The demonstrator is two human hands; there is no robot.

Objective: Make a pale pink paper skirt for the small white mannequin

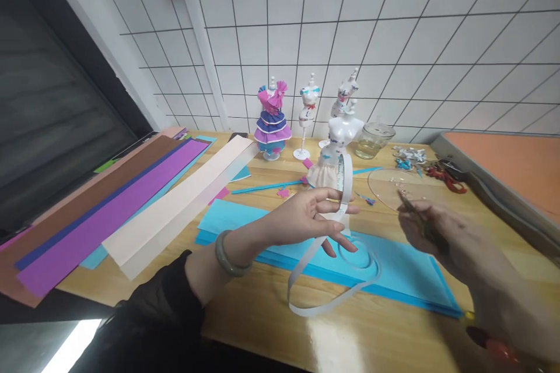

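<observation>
My left hand holds a roll of white double-sided tape, hooked on its spread fingers. A long loose strip of the tape hangs from it and loops down over the table edge of a stack of blue crepe paper. Blurred by motion, my right hand grips a slim dark pointed metal tool; its exact kind is unclear. Just behind the tape roll stands a small white dress-form mannequin in a cream skirt.
Long coloured paper sheets lie at left. Along the tiled wall stand a mannequin in a ruffled dress, other small mannequins and a glass jar. A clear round plate and an orange-topped tray are at right.
</observation>
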